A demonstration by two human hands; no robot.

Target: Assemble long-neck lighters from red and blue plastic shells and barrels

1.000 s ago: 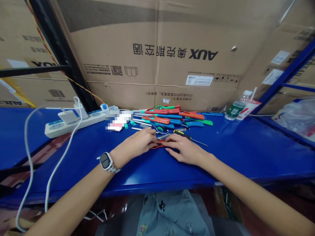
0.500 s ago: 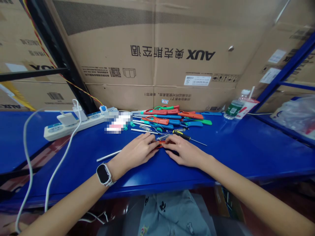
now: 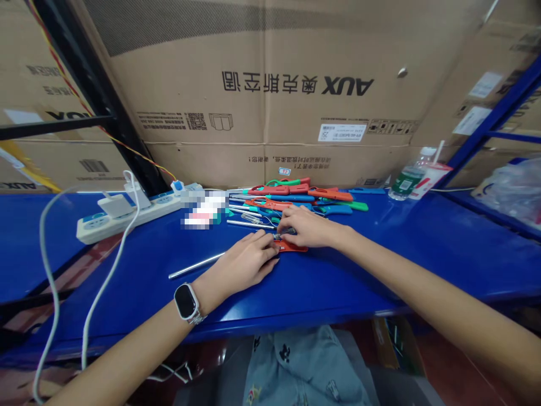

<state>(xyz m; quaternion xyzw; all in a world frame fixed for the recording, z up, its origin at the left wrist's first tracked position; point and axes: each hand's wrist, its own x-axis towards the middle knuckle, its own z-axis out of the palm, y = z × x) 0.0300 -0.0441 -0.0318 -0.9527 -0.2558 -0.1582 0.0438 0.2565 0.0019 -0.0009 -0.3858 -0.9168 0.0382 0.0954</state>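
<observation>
With left fingers (image 3: 266, 258) pinches orange handle (image 3: 293, 247); between right fingertips (image 3: 284, 221), small part (image 3: 288, 231); likely light, stiff, slightly slippery; grip edges.

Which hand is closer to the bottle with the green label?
Right. The right hand is left of the bottle and nearer the front; the left hand is farther left, with its fingertips at the orange piece.

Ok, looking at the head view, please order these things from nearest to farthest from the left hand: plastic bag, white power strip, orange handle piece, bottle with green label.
1. Orange handle piece, just right of the left hand.
2. White power strip, back left.
3. Bottle with green label, back right.
4. Plastic bag, far right.
</observation>
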